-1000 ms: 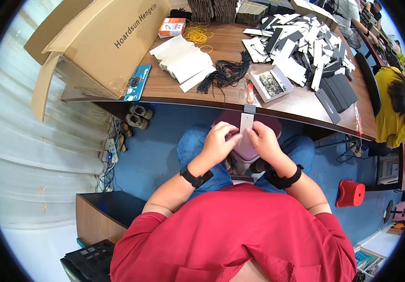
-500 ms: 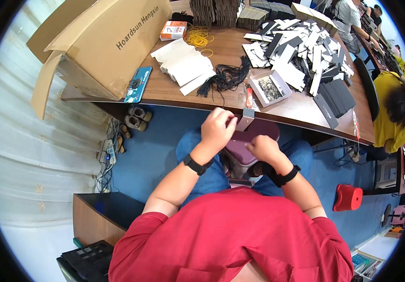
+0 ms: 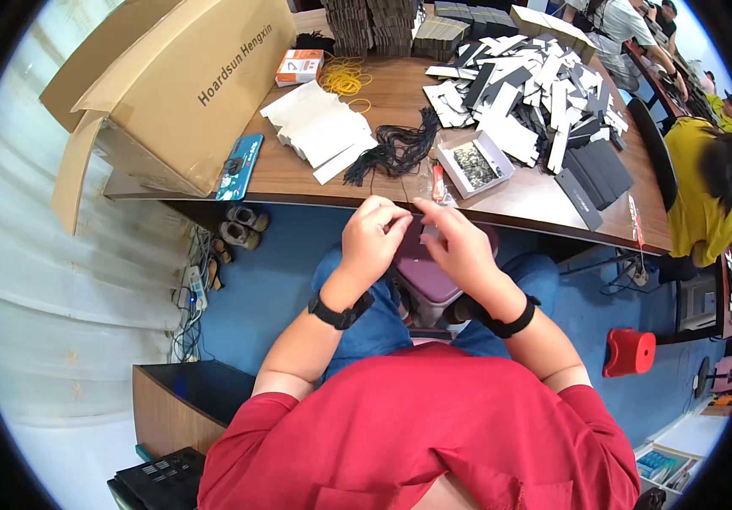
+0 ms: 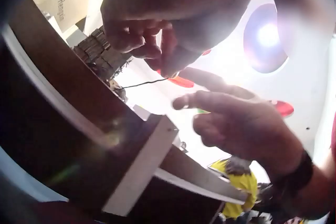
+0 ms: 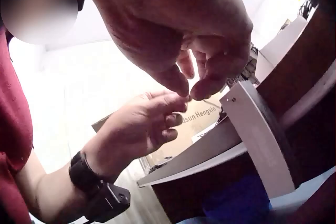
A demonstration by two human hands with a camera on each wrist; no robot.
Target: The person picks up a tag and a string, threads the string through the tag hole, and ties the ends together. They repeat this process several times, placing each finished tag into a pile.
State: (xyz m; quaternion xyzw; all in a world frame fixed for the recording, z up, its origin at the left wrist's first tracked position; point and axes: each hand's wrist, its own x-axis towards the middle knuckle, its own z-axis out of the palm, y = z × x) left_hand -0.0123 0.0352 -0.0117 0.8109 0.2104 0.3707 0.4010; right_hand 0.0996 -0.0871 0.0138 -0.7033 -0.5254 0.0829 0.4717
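Note:
My left hand (image 3: 369,242) is at the table's front edge, thumb and fingertips pinching a thin black cord (image 4: 143,84). In the left wrist view the cord runs from the tabletop to those fingertips. My right hand (image 3: 466,255) reaches in from the other side, fingers loosely extended, its tips right beside the left fingertips. Below the hands, a pale, thick strip (image 5: 258,137) with a small hole near its end juts out from the table edge. The right hand mostly hides it in the head view. A bundle of black cords (image 3: 400,146) lies just beyond the left hand.
On the table (image 3: 298,189) are white cards (image 3: 319,127), yellow rubber bands (image 3: 344,76), a small tray (image 3: 502,167) of tiny parts and a heap of black and white strips (image 3: 544,89). A large carton (image 3: 187,93) stands left. A purple stool (image 3: 429,276) is between the knees.
Both hands held the pale strip and then let it go. My left hand moved up to the table edge and now pinches a cord; my right hand followed toward the left fingertips.

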